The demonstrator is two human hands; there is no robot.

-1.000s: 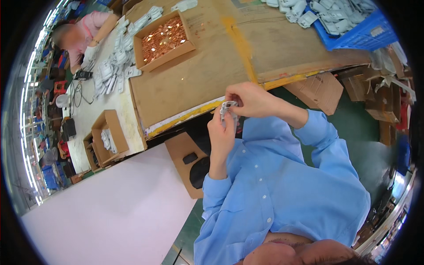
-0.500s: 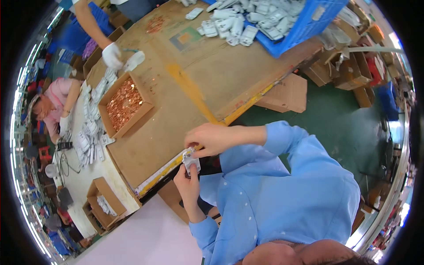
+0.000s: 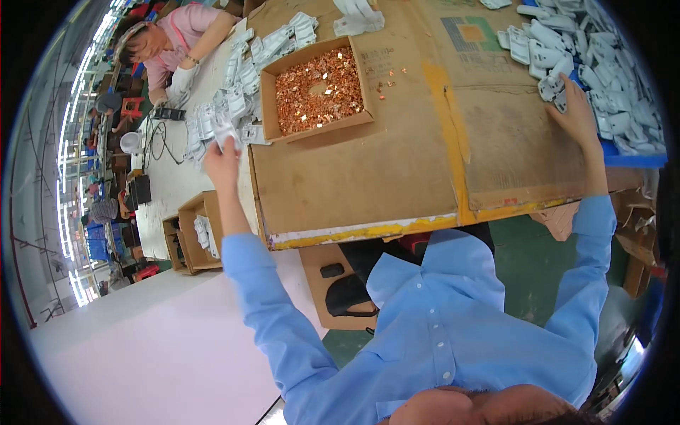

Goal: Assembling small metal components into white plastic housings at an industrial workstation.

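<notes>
Red stool point(image 3: 132, 108) near white bucket point(image 3: 131, 143); looped black cable point(image 3: 165, 146); co-worker point(image 3: 185, 32) in pink; green floor point(image 3: 528, 283).

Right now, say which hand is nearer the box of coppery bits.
Left hand, just outside the near left corner of the box; the right hand is far to its right, by the blue crate.

A: Classify white parts point(image 3: 589, 75).
B: Smooth plastic by look, faintly glossy.
A: Copper-coloured pieces point(image 3: 301, 88)?
B: Metallic, shiny; for box point(image 3: 363, 85), read matt cardboard.
A: Worktop point(image 3: 340, 177)?
B: Covered in scuffed matt brown cardboard.
A: Shirt point(image 3: 425, 333)?
B: Matt blue cloth, creased.
</notes>
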